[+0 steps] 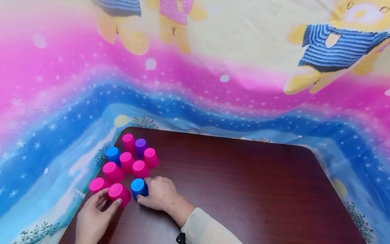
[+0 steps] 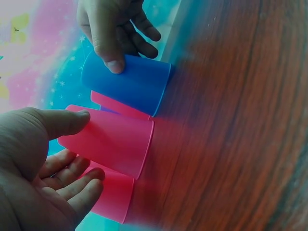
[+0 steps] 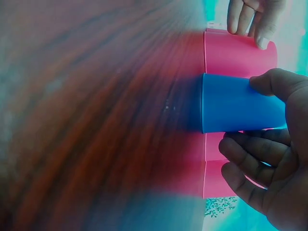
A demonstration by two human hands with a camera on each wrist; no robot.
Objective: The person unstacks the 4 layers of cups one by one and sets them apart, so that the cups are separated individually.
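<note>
Upside-down plastic cups stand in a cluster on the left part of the dark wooden table [image 1: 231, 189]. My left hand [image 1: 95, 217] pinches the nearest pink cup [image 1: 119, 196] between thumb and fingers; the left wrist view shows the thumb on one side of that pink cup [image 2: 113, 139]. Just right of it, my right hand [image 1: 163, 194] grips a blue cup [image 1: 138, 189], its thumb on the near side and fingers round the far side. In the right wrist view this blue cup [image 3: 240, 106] stands rim down on the table.
Several more pink cups [image 1: 112, 172] stand behind the hands, with a purple cup [image 1: 141, 148] and a second blue cup [image 1: 113, 155] among them. Another pink cup [image 1: 97, 184] stands near the table's left edge. A printed cloth [image 1: 195, 88] with bears hangs round the table.
</note>
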